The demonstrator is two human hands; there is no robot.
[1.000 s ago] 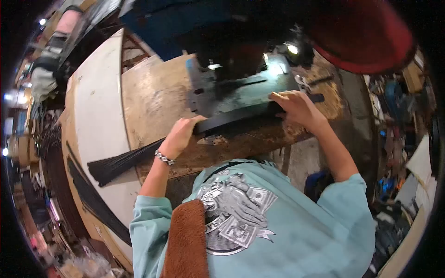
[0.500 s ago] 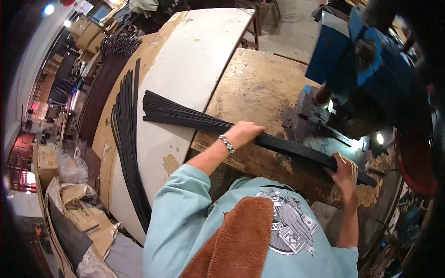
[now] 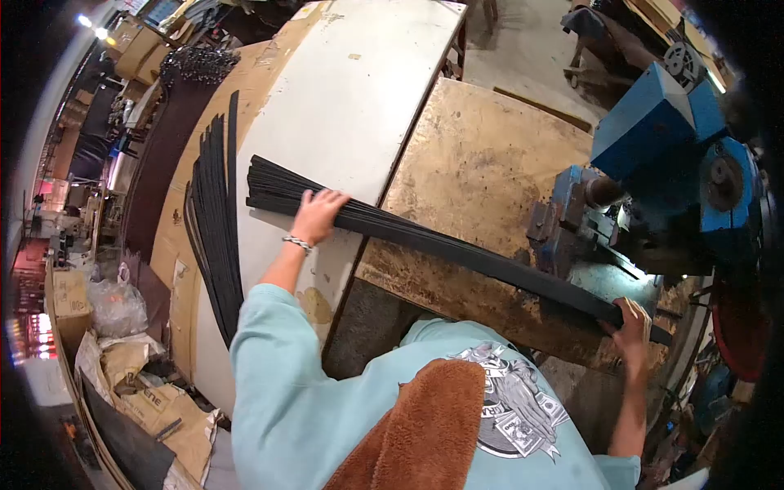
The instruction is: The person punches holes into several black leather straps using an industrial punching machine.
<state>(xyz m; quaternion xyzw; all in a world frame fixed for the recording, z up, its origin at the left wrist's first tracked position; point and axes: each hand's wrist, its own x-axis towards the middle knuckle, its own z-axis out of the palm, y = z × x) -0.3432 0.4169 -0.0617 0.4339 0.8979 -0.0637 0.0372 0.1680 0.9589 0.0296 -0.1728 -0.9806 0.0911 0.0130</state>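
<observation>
A long bundle of black strips [image 3: 457,255] lies slantwise across the white table and the wooden bench. Its left end fans out, and toward the right the strips press together. My left hand [image 3: 320,216], with a bracelet at the wrist, is closed over the bundle near the fanned end. My right hand [image 3: 630,328] grips the bundle close to its right end, fingers over the top edge. Part of the left hand's grip is hidden underneath. A second fan of black strips [image 3: 214,216] lies further left, apart from my hands.
A blue machine [image 3: 645,122] with a lit metal bed stands at the right of the worn wooden bench [image 3: 482,155]. The white table [image 3: 351,90] adjoins the bench. Dark brown material [image 3: 167,155] hangs along the far left. Cardboard and paper [image 3: 151,408] lie lower left.
My left hand has moved left along the bundle, from over the wooden bench to the fanned end over the white table. My right hand stays at the right end.
</observation>
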